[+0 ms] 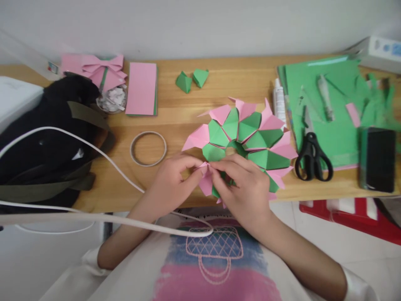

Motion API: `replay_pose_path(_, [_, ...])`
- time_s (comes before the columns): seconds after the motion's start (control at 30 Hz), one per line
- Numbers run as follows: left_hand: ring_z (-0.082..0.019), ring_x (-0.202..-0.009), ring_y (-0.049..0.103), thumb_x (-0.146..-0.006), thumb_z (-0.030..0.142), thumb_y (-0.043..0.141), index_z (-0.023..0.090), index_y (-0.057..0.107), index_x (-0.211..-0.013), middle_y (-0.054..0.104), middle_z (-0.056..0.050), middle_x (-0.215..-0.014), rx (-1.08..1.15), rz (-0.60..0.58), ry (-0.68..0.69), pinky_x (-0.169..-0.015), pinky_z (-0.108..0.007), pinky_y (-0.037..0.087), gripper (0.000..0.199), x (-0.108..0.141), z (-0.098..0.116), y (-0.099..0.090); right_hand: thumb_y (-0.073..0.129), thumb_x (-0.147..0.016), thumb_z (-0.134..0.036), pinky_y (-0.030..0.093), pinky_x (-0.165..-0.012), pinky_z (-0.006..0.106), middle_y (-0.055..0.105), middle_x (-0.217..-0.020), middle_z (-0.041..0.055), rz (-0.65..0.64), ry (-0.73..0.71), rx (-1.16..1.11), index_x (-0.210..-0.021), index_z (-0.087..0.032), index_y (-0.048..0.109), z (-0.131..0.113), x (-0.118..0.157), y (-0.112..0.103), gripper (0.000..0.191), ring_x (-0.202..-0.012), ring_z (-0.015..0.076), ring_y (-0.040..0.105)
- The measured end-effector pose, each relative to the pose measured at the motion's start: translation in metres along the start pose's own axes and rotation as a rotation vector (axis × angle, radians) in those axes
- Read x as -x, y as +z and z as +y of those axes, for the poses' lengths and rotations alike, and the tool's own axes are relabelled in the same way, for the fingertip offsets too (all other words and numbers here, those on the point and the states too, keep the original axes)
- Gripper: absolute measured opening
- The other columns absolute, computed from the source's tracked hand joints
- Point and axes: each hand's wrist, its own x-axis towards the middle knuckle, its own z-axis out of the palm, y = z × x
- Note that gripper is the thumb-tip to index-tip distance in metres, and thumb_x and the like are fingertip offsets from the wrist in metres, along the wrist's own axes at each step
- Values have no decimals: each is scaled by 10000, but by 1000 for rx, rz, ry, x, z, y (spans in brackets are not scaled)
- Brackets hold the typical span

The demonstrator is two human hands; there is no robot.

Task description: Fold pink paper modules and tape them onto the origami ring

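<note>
A ring-shaped paper wreath (pixel 266 138) of green folded units with pink pointed tips lies at the front of the wooden table. At its lower left, my left hand (pixel 181 179) pinches a pink paper tip between thumb and fingers. My right hand (pixel 241 184) pinches the same pink tip from the other side, its fingers lying over the wreath's near part. Both hands meet there, so some of the near units are hidden. Two loose green folded pieces (pixel 192 80) rest behind the wreath.
To the left are a tape roll (pixel 131 151), pink paper sheets (pixel 141 88), a pink paper bow (pixel 103 69), a black bag (pixel 56 142) and a white cable (pixel 103 152). Rightward lie a glue bottle (pixel 278 102), scissors (pixel 311 154), green paper (pixel 338 142) and a phone (pixel 378 159).
</note>
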Motion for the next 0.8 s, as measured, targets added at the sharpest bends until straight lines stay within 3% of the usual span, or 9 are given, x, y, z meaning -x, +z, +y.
replay_pose_path(0.37, [-101,-704,593,-874,129,537,198,651,-593,687,50,-645,10,19,45,-748,-221,425,312,0,4,2,577,-883,-204,354,-561,293,659,-665,-5,87,-146,223,-723,-182,655,-5,1,2,179,-575,114,540])
replay_pose_path(0.8, [-137,-727,619,-852,139,539,208,643,-569,697,27,-680,32,54,46,-763,-260,465,309,-2,0,5,535,-911,-155,334,-583,304,681,-707,15,42,-281,323,-883,-123,684,-4,2,-1,155,-611,122,530])
